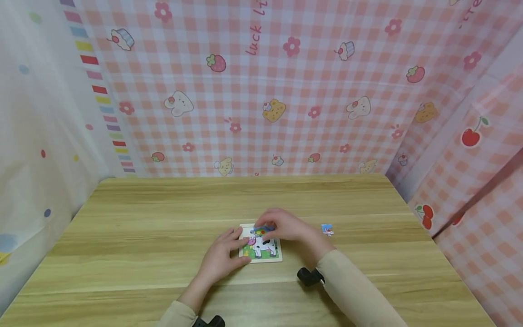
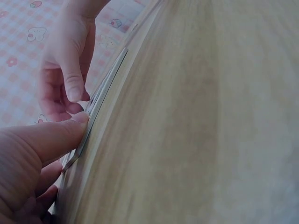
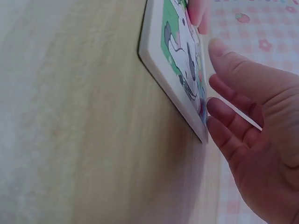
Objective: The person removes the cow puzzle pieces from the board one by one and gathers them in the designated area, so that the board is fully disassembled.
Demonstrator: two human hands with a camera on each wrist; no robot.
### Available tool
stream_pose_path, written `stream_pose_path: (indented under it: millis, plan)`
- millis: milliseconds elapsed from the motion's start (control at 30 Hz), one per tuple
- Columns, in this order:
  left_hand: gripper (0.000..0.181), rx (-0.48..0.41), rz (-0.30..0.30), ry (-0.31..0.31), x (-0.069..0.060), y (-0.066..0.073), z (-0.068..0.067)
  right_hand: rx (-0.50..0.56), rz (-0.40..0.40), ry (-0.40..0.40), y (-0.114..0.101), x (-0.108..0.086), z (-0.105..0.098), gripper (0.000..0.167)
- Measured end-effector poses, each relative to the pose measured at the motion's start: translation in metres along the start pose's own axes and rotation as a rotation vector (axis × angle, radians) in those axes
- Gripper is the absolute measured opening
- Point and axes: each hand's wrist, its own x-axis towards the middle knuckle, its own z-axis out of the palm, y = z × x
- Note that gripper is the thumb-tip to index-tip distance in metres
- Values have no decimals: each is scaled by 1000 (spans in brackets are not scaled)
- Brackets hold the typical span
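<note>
A small square jigsaw puzzle (image 1: 265,250) with a cow picture and a pale raised frame lies on the table. My left hand (image 1: 222,254) holds the board at its left side, the thumb at the near edge and fingers spread along the left and over the picture. In the left wrist view that thumb (image 2: 70,130) presses on the board's edge. My right hand (image 1: 283,225) arches over the far right part, fingertips touching the picture. Seen from the right wrist, its thumb (image 3: 238,70) and fingers stand apart with nothing visible between them. The hand partly hides the upper picture.
One loose puzzle piece (image 1: 327,230), blue with white and red, lies on the wooden table (image 1: 143,245) to the right of the board. A pink checked curtain (image 1: 253,81) hangs behind the table's far edge, with more cloth at both sides.
</note>
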Motion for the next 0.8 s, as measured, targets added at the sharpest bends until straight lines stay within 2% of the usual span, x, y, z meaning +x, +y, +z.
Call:
stream_pose_path:
  millis: [200,633,800]
  plan:
    - [48,6,6,-2,0,-1,1,-16,41,-61,-4,8,1,31]
    - [48,4,-4,-7,1,0,1,-72,43,-99,-8,16,4,28]
    - [48,6,-7,-7,1,0,0,-93,71,-121,-9,19,4,26]
